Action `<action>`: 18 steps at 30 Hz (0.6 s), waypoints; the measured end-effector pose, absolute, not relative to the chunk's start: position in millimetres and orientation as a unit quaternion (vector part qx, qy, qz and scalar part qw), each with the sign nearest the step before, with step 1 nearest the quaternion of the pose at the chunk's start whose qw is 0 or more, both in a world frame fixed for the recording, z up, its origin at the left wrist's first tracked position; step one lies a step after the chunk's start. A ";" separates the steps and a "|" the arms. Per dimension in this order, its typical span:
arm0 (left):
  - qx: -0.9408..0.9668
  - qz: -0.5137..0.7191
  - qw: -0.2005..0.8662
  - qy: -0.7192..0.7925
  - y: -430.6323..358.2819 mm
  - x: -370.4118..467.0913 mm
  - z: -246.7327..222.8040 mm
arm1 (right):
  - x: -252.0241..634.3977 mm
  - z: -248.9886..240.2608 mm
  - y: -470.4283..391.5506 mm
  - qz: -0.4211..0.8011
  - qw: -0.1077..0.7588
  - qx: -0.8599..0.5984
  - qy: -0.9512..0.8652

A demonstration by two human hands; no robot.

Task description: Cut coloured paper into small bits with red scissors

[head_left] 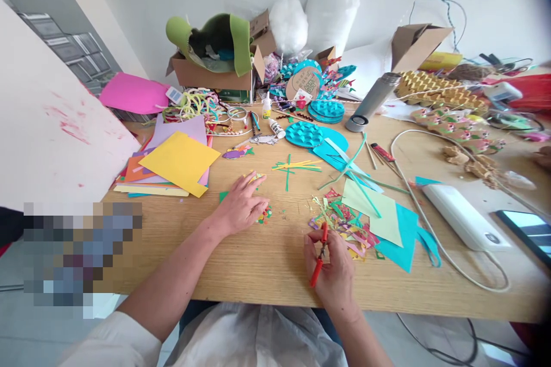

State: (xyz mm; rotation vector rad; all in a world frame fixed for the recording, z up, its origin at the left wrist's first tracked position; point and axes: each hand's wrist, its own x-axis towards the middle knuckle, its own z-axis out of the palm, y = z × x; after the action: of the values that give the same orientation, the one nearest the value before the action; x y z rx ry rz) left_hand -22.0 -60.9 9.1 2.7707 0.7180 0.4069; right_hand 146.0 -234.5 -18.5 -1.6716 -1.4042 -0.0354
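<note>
My left hand (241,205) lies on the wooden table with its fingers spread, over a small pile of coloured paper dots (264,215) and a green piece (222,196). Red-handled scissors (317,272) are held in my right hand (333,269), near the table's front edge. Just beyond that hand is a heap of coloured paper scraps (344,221). Thin green and yellow paper strips (297,166) lie crossed in the middle, ahead of both hands.
Coloured sheets (181,163) are stacked at the left. Blue and pale green paper (374,212), a white power bank (465,217) with its cable and a phone (527,235) lie at the right. Behind stand glue bottles (267,106), a grey flask (373,102) and an open box (210,77).
</note>
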 end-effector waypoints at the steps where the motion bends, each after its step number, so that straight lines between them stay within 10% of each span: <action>1: 0.948 0.141 0.122 0.257 -60.5 -21.7 7.9 | 145.9 -18.6 -234.5 -0.015 0.460 -0.680 -0.571; 18: 0.941 0.177 0.121 0.262 -58.3 -21.2 4.1 | 144.2 -15.7 -234.3 0.010 0.465 -0.671 -0.577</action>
State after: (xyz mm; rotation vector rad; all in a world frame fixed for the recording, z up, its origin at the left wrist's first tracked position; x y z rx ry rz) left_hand -21.2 -58.3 4.1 2.7484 0.7643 0.5169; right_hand 144.2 -234.3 -15.7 -1.6492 -1.4172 0.0242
